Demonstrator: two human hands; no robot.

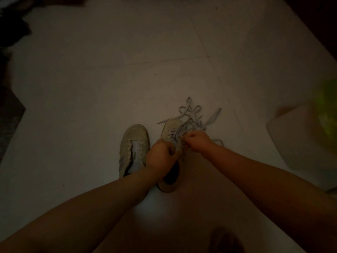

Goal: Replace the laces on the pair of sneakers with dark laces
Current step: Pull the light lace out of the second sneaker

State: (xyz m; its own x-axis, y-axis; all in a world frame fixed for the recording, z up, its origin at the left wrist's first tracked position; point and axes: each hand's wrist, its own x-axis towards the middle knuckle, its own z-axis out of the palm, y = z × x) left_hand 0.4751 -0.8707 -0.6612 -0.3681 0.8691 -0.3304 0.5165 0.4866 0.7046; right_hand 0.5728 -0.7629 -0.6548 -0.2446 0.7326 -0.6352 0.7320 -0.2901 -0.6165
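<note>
On a dim pale tiled floor (127, 70), the left hand (161, 152) grips the right sneaker (171, 136) beside the unlaced sneaker (133, 143) while the right hand (196, 140) pinches seemingly grey laces (191, 123); pull each crossing evenly.

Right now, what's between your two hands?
In the head view, the left hand and right hand are close together over the right sneaker; between them shows its tongue and grey lace.
</note>
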